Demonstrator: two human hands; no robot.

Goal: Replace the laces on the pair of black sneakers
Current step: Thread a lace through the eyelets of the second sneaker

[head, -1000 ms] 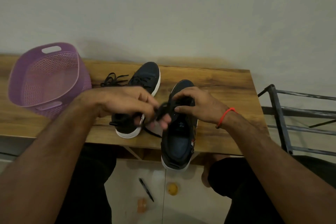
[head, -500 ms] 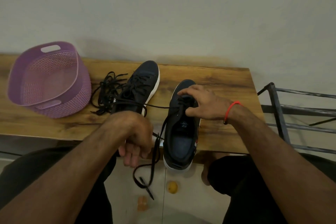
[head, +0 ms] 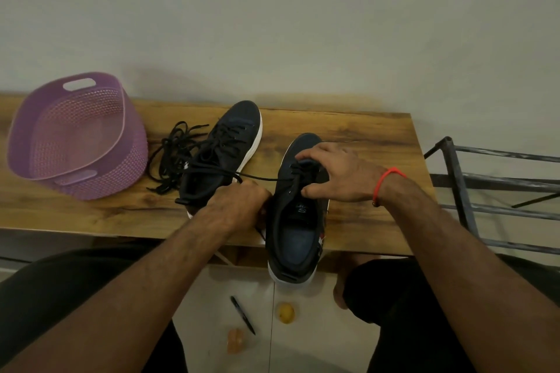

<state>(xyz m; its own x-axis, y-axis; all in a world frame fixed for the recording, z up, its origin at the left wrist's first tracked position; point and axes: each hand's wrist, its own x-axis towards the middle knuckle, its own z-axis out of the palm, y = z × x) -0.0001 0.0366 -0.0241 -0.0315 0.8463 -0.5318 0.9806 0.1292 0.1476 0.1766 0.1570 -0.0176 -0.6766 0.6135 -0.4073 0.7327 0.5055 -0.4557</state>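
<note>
A: Head view, and we read it left to right: the far sneaker (head: 224, 154) lies on the desk (head: 363, 136), already laced, with loose laces (head: 174, 157) heaped just beside it.

B: Then our left hand (head: 239, 203), fingers curled, pinching what we take to be the lace (head: 260, 178); the grip itself is hidden behind the knuckles.

A: From there the lace runs taut and nearly level, rightward to the eyelets of the near sneaker (head: 295, 221).

B: That sneaker's long axis points away from us, heel overhanging the desk edge. Our right hand (head: 333, 172) clamps its forefoot, fingers over the top, thumb on the tongue side.

A: So we judge the pull goes leftward, across the sneaker's axis. The left hand does the drawing, the right only steadies.
</note>
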